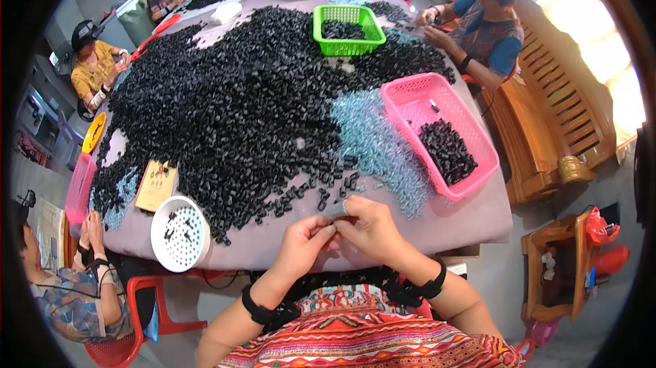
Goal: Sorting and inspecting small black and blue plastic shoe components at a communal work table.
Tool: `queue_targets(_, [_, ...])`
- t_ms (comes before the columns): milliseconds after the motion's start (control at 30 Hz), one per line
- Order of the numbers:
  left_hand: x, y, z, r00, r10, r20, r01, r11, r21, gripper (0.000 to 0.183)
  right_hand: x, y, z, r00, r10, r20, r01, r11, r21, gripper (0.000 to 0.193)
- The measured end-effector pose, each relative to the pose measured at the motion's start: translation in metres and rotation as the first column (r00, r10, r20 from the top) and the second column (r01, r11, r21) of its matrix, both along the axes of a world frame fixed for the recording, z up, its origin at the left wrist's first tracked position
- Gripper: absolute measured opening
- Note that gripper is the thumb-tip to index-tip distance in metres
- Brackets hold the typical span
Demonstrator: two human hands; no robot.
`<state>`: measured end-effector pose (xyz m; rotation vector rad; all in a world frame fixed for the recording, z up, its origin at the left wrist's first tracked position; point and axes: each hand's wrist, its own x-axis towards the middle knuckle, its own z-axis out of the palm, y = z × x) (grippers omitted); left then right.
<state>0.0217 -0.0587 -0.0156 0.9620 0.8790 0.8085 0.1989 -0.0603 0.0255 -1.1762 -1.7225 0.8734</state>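
Note:
My left hand (301, 245) and my right hand (372, 231) meet at the table's near edge, fingertips pinched together. Whatever small piece they hold is too tiny and covered by the fingers to name. Just beyond them lie loose black pieces (322, 198), short and tube-like, at the fringe of a large heap of black pieces (232, 94). To the right of the heap spreads a pile of small clear bluish pieces (372, 132). A pink basket (476, 122) stands beside that pile, with black pieces gathered inside.
Left of my hands sits a white colander (160, 238) with a few black pieces, near a yellow booklet (156, 187). A green basket (352, 47) stands farther back. Co-workers sit around the grey-covered table (471, 221); a wooden bench (547, 115) is at right.

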Motion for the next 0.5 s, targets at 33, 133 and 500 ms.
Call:
queue_targets(33, [-0.001,0.001,0.002,1.000,-0.018,0.008,0.018,1.000,0.006,0.016,0.000,-0.001,-0.003,1.000,-0.019,0.004,0.019,1.000,0.002,0.005])
queue_targets(133, [-0.006,0.005,-0.001,0.998,-0.055,0.040,0.058,0.995,-0.082,0.018,0.003,-0.005,-0.008,0.996,0.016,0.086,-0.013,0.999,-0.032,0.014])
queue_targets(500, [-0.042,0.010,-0.021,0.990,-0.012,0.138,0.038,0.981,-0.189,0.016,0.013,0.037,0.009,0.963,0.099,0.250,-0.066,0.989,-0.136,0.026])
